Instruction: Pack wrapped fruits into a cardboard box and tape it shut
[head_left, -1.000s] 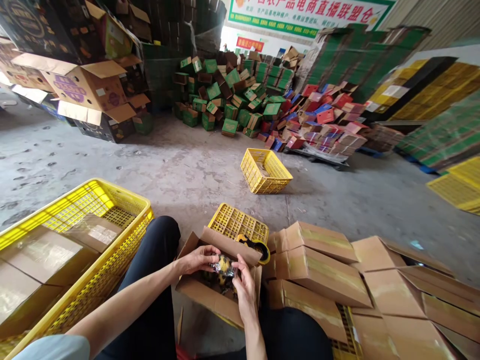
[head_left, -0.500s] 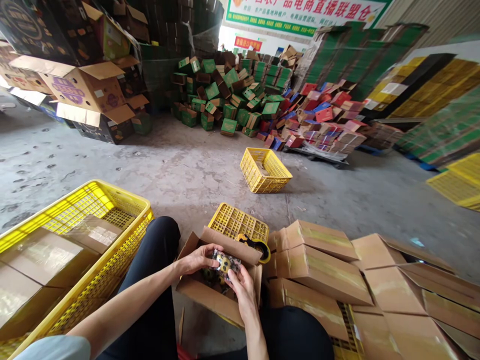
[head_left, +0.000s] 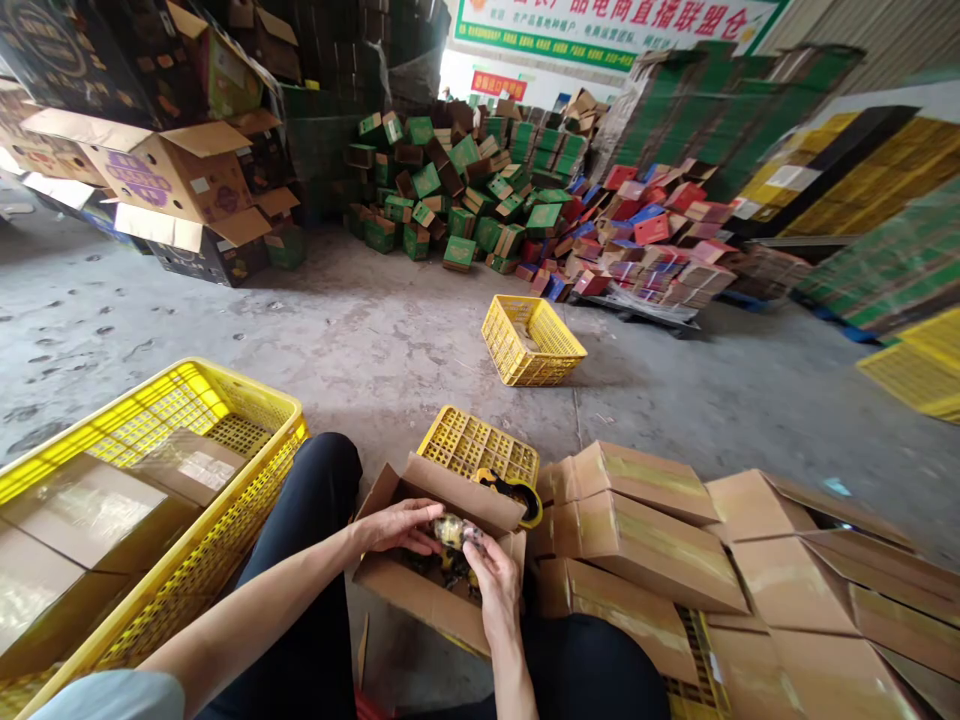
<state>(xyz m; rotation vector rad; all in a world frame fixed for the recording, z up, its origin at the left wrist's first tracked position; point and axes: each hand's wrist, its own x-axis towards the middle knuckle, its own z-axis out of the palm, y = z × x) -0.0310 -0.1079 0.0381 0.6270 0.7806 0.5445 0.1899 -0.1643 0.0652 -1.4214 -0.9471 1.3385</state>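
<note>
Over an open cardboard box (head_left: pixel 424 598), a small clear plastic packet (head_left: pixel 450 531) with yellow and dark contents is held between my two hands. My left hand (head_left: pixel 401 527) grips its left end, thumb on top and fingers partly beneath. At its right end, my right hand (head_left: pixel 493 568) pinches it with thumb and fingers. More yellow and dark pieces lie inside the box, partly hidden by my hands. A black and yellow tape dispenser (head_left: pixel 529 495) rests just beyond the box's far flap, on an upturned yellow crate (head_left: pixel 480 440).
To my left stands a large yellow crate (head_left: pixel 289 425) with taped cartons inside. Several closed cartons (head_left: pixel 645 540) are stacked at my right. Another yellow crate (head_left: pixel 532 345) sits ahead on the concrete floor (head_left: pixel 360 330). Heaped green boxes (head_left: pixel 461 250) lie farther back.
The packet has turned in my hands, from its flat face showing to a more edge-on, bunched look. My left fingers have straightened along it. The box and surroundings stay in place.
</note>
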